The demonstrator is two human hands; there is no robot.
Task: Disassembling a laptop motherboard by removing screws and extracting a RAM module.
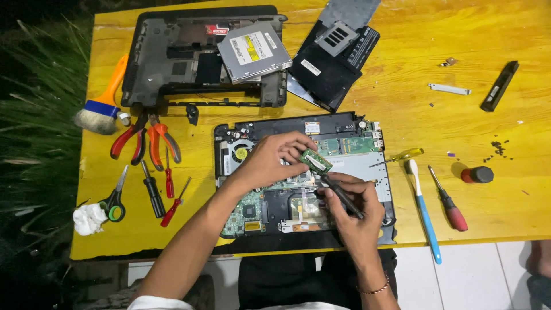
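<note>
An opened laptop base (350, 123) with its green motherboard (241, 209) exposed lies at the front of the yellow table (470, 34). My left hand (270, 158) pinches a small green circuit card (315, 162), lifted at an angle above the board. My right hand (353, 209) grips a black-handled screwdriver (340, 194), its tip pointing up toward the card. A round cooling fan (241, 152) shows just left of my left hand.
A laptop bottom shell (172, 57) with a silver optical drive (253, 50) on it lies at the back, black covers (333, 63) beside it. Pliers (146, 140), screwdrivers (169, 186), scissors (116, 198) and a brush (103, 106) sit left. A toothbrush (423, 209), red screwdriver (450, 204) and small bottle (477, 174) lie right.
</note>
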